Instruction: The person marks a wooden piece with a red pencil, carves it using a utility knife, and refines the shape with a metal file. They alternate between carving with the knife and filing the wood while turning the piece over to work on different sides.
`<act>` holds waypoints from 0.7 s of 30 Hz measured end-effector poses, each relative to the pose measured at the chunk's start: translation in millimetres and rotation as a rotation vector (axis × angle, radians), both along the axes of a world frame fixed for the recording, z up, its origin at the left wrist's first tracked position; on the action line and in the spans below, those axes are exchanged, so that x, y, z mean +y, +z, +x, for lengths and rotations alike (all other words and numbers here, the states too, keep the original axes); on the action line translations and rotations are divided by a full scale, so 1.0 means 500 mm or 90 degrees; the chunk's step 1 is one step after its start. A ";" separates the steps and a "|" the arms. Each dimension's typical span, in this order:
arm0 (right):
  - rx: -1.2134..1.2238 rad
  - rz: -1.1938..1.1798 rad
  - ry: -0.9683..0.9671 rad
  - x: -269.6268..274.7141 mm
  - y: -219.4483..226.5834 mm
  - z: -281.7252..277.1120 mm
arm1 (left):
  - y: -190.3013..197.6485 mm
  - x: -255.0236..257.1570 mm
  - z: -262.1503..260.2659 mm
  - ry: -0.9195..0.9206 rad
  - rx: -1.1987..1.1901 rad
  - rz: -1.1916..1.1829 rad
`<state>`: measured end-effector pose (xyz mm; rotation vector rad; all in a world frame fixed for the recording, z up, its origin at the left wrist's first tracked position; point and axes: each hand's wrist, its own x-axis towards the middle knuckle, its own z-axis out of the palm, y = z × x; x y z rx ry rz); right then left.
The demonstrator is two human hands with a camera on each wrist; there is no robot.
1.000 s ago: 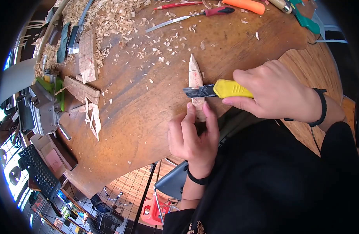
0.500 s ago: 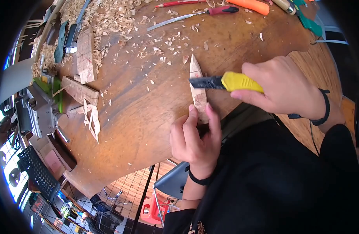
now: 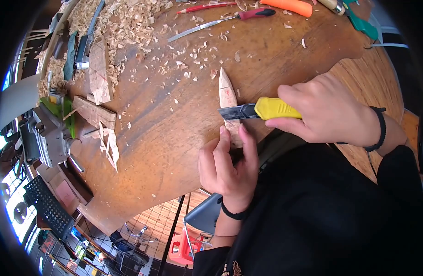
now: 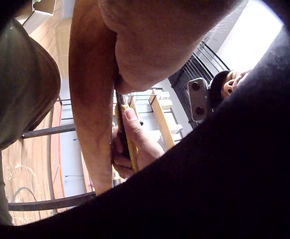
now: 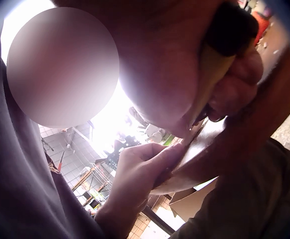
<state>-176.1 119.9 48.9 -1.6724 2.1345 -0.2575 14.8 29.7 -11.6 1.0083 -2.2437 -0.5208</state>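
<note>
A narrow wooden piece (image 3: 228,97) with a pointed far end and red marks lies near the table's edge. Its near end is pinched by the left hand (image 3: 228,168), between thumb and fingers. The right hand (image 3: 328,110) grips a yellow utility knife (image 3: 276,109), whose dark blade (image 3: 234,112) lies across the piece just beyond the left fingertips. In the left wrist view the right hand (image 4: 140,144) shows round the yellow handle. The right wrist view has the left hand (image 5: 140,169) close to the knife handle (image 5: 212,74); the blade is hard to make out there.
Wood shavings (image 3: 128,27) cover the table's far left. A file with a red and black handle (image 3: 256,14), a red pencil (image 3: 207,7) and an orange handle (image 3: 287,5) lie at the far side. Wood offcuts (image 3: 99,76) and a metal vise-like tool (image 3: 55,133) stand left.
The knife first moved up along the wood, away from the left hand, then came back down near the left fingertips. The left hand keeps its pinch on the near end.
</note>
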 end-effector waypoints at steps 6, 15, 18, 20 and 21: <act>0.002 -0.015 0.016 -0.019 -0.002 0.001 | -0.001 0.004 -0.004 0.022 0.001 -0.001; 0.021 -0.012 -0.027 0.009 -0.007 0.015 | -0.001 0.001 -0.003 0.015 -0.001 -0.009; 0.040 -0.044 -0.091 0.005 -0.020 0.024 | -0.008 -0.005 -0.004 -0.005 0.040 -0.024; 0.078 -0.081 -0.124 -0.014 -0.033 0.012 | -0.002 0.000 0.001 -0.003 0.020 -0.016; 0.117 -0.120 -0.154 -0.025 -0.038 0.004 | 0.000 0.002 0.001 0.001 -0.001 -0.009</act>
